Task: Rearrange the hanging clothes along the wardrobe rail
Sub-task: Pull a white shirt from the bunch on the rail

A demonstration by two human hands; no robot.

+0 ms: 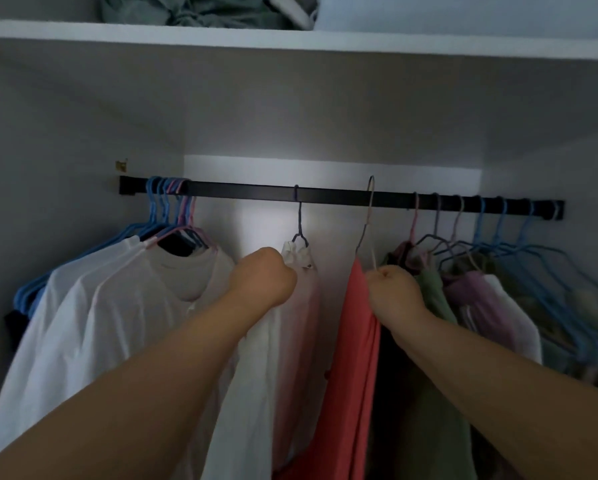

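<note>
Both bare forearms extend forward and upward, converging toward the centre. The left hand is closed in a fist, knuckles forward. The right hand is likewise clenched, fingers curled in a pinching grip, wrist straight.

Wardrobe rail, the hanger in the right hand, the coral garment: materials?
Wardrobe rail: likely metal, matte black, going by its flat, straight bar with no shine. Hanger held by the right hand: looks like thin wire with a pale coating; the slim, bent hook suggests it. Coral garment: soft matte fabric, perhaps cotton knit, draping in long folds.
</note>
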